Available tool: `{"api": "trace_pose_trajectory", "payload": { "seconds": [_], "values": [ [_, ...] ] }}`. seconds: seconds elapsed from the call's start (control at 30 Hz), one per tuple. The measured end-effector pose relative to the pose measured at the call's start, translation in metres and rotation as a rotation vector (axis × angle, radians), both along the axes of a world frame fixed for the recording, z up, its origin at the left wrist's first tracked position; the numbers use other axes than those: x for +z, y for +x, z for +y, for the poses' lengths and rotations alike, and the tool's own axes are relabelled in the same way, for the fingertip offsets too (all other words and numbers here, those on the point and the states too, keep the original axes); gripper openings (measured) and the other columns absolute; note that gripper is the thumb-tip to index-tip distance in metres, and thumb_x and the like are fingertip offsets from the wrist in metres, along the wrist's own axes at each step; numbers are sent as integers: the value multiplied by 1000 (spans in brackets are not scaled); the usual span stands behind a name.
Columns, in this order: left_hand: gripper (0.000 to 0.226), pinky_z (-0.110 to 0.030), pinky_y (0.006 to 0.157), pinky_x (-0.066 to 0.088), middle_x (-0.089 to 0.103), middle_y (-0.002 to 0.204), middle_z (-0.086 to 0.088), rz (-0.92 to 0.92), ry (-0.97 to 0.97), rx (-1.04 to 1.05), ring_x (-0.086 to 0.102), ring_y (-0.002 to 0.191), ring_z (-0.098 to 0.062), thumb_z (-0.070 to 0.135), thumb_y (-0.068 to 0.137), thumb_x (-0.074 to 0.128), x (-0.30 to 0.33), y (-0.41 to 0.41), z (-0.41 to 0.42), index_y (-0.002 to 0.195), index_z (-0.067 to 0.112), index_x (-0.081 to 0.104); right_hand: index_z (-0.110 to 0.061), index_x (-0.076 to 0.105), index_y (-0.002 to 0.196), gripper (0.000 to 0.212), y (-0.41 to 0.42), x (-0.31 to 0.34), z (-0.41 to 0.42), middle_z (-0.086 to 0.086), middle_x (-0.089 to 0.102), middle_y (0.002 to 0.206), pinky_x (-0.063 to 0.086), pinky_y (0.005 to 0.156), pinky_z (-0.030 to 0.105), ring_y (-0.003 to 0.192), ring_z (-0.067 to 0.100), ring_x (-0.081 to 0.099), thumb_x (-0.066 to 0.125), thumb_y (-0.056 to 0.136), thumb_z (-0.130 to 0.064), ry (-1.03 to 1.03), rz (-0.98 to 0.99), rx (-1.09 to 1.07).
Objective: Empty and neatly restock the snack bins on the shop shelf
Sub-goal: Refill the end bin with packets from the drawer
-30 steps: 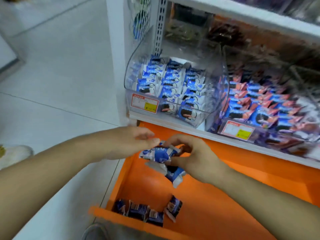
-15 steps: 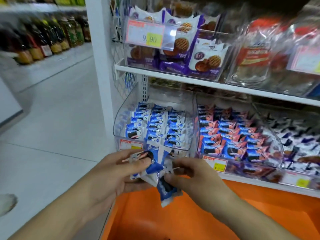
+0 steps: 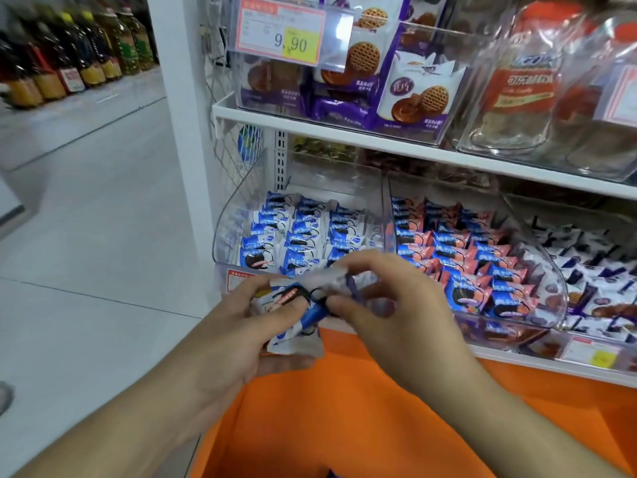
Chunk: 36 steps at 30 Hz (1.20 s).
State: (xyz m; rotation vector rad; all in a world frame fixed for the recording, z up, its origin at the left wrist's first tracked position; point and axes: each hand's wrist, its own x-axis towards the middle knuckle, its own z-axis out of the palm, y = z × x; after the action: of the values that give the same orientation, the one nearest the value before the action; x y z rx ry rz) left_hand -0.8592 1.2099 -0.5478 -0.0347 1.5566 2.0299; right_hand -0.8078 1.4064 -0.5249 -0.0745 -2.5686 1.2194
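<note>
The orange cart point(image 3: 379, 426) sits nearest, below both forearms. Above its rim, the left hand point(image 3: 238, 326) cradles a small stack of blue-and-white cookie packets point(image 3: 293, 315), fingers curled under and thumb pressing on top. The right hand point(image 3: 389, 305) pinches the upper packet at its right end, fingertips together on the wrapper.

Judgement: packets are light, the film wrapper slick and crinkly, and the biscuit inside likely brittle. Best held flat across the broad faces or by the crimped end seams, with light pressure; a loose stack may fan out or slide.

Just behind the hands stands the clear left bin point(image 3: 238, 215), holding neat rows of the same blue packets. Beside it is the bin of blue-and-pink packets point(image 3: 482, 263). The upper shelf point(image 3: 344, 132) carries purple waffle-biscuit bags point(image 3: 413, 91) and a price tag point(image 3: 281, 29).

Versus half a second ago: the hands sit slightly higher, the packets are gathered tighter in the left palm, and the dangling packet is no longer hanging below.
</note>
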Motion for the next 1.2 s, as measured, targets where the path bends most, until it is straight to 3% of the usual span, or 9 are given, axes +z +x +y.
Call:
{"api": "trace_pose_trajectory", "payload": {
  "seconds": [0.07,0.2,0.37,0.6,0.77,0.83,0.9,1.03,1.2],
  "values": [
    [40,-51,82,62,74,120,-18,26,24,13,75,102,-41,19,86,77,-1,0,-1,125,23,72,-33,75,106,27,1,-4,-7,-13,69,110,53,76,16,100,6,69,82,89,-13,-145,-29,83],
    [37,-47,79,63,74,119,-17,25,44,24,75,102,-42,19,87,75,0,-2,-8,124,23,73,-23,80,99,24,1,-3,-8,-2,76,102,57,80,22,96,9,74,81,88,-2,-414,-52,108],
    [36,-49,75,64,77,113,-11,93,-23,18,77,98,-35,23,87,77,3,-1,-11,123,27,72,-21,74,106,25,0,4,-7,-2,78,89,54,69,22,75,10,71,78,90,-2,-430,-91,77],
    [32,-45,72,64,77,114,-8,130,-67,63,78,97,-31,26,87,78,4,-6,-18,118,31,74,-19,68,112,12,1,4,-4,12,77,82,49,64,43,63,28,56,67,100,-17,-550,-166,55],
    [32,-48,74,65,78,110,-7,145,-85,37,78,92,-31,26,86,79,5,-3,-16,117,31,74,-28,64,131,42,-1,2,-6,9,72,87,57,67,35,71,25,65,68,98,-2,-633,-219,144],
    [32,-48,72,65,77,111,-5,150,-103,47,79,92,-28,23,87,78,6,-3,-16,118,32,73,-43,63,136,62,-1,3,-7,5,63,89,58,73,39,75,24,66,70,95,2,-613,-235,187],
    [32,-47,70,66,75,116,-4,151,-121,64,78,93,-25,22,88,79,7,-4,-18,118,33,73,-43,65,136,66,-2,4,-8,-1,52,81,61,74,44,67,21,63,70,92,7,-614,-235,223],
    [31,-45,68,66,73,116,-4,161,-167,83,78,90,-24,24,87,80,9,-8,-26,115,36,73,-38,70,127,53,-4,2,-10,8,43,79,57,78,51,76,31,52,72,92,2,-593,-258,212],
    [30,-46,68,66,74,113,-9,180,-260,75,79,87,-26,30,85,81,12,-19,-44,111,43,72,-17,58,111,35,-10,1,-11,14,67,97,56,82,55,81,36,66,68,91,10,-799,-273,216]
  ]
}}
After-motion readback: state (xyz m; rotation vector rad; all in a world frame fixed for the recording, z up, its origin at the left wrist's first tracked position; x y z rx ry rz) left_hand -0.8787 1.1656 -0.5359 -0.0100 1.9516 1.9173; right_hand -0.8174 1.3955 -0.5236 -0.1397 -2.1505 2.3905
